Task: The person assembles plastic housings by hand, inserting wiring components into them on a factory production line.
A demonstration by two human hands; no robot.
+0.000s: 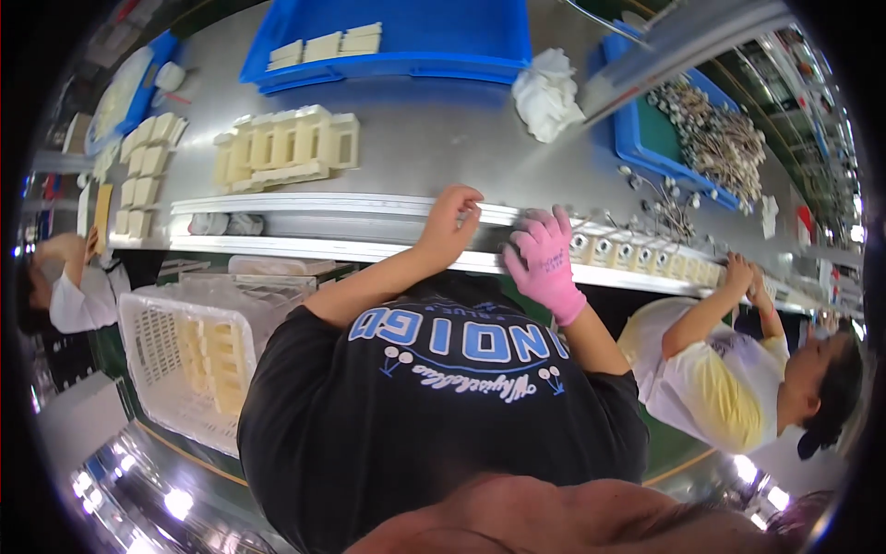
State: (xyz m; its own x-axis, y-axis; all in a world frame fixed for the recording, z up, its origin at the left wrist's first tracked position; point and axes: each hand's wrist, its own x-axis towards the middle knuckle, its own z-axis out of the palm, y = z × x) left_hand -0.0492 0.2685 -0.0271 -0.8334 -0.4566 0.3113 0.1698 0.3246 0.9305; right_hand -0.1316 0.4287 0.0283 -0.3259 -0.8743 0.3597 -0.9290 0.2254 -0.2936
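Observation:
My bare left hand (452, 222) is over the metal rail (341, 203) in front of me. Its fingers are loosely bent, with a gap between the tips and nothing visible in them. To its right, my right hand (546, 263) wears a pink glove with grey fingertips. Its fingers are spread over the rail, and I make out nothing held. Just beyond the glove, a row of cream plastic housings (626, 255) with round dark-centred fronts stands in the rail channel. Small wired parts (672, 217) lie behind that row.
Cream housings (286, 148) stand grouped on the metal table, with more stacked at left (143, 171). Blue trays stand at the back (397, 66) and right (632, 138), beside crumpled white paper (546, 97). A white basket (180, 309) is at left. Co-workers sit at right (711, 360) and left (83, 286).

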